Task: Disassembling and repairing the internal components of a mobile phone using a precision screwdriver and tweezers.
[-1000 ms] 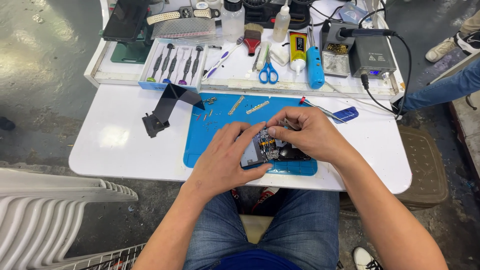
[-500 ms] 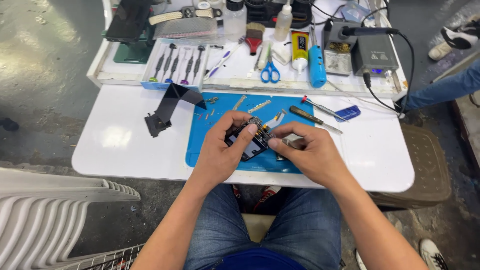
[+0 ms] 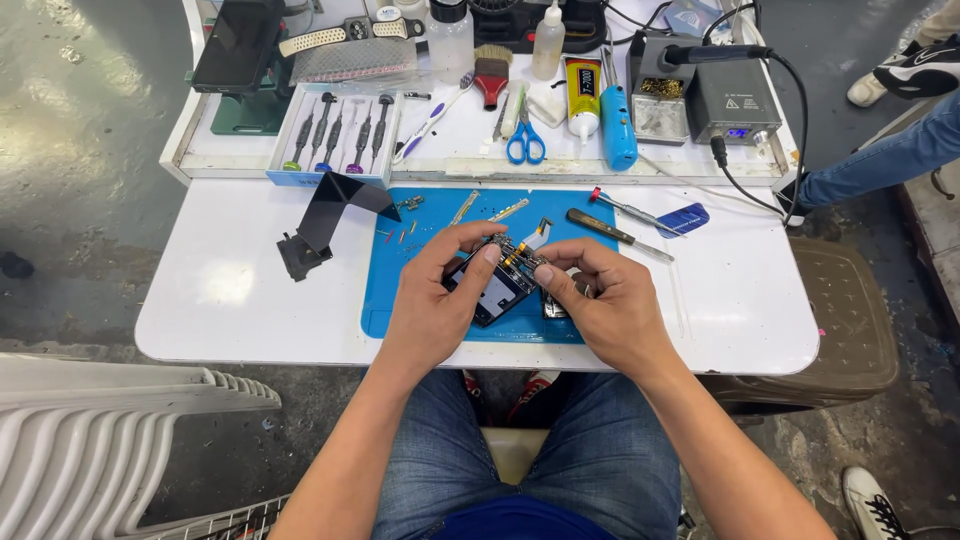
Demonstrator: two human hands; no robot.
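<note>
A folded black strip (image 3: 330, 215) lies toward the left edge of the white counter (image 3: 230, 290), matte and creased, beside the blue rubbery mat (image 3: 400, 290) at the counter's middle. Over that mat the left hand (image 3: 435, 300) pinches an opened phone body (image 3: 492, 285), a dark, flat rectangle with its small metal and gold-toned parts laid bare; the right hand (image 3: 605, 300) grips the same piece at its upper end with fingertips closed on it. With the insides exposed and small screws and thin metal strips scattered loose on the mat, the work looks midway: the piece is open, and nothing is closed up yet. Right of the hands lie a slim dark-handled screwdriver (image 3: 612, 232) and a blue plastic pick (image 3: 683, 219), near the back right.
</note>
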